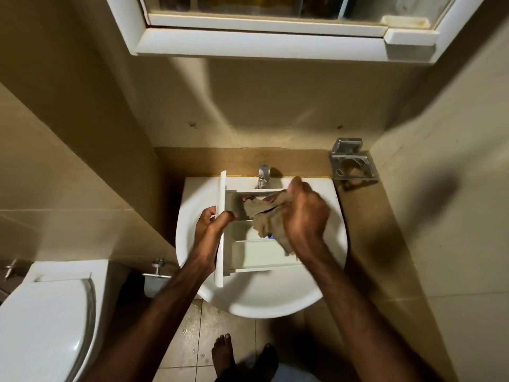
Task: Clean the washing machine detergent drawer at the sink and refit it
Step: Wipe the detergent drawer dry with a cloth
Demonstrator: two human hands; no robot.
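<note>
The white detergent drawer [256,253] is held over the white sink [264,301], its flat front panel turned to the left and its compartments facing up. My left hand [209,224] grips that front panel at its edge. My right hand [303,213] is closed on a beige cloth [268,223], which is pressed down into the drawer's middle and far compartments. Part of the cloth hangs over a divider. A small blue piece shows under the cloth.
A chrome tap [264,176] stands at the sink's back edge, just behind the drawer. A metal holder [352,164] is fixed to the ledge at the right. A toilet [44,321] is at the lower left. A white cabinet [275,37] hangs overhead.
</note>
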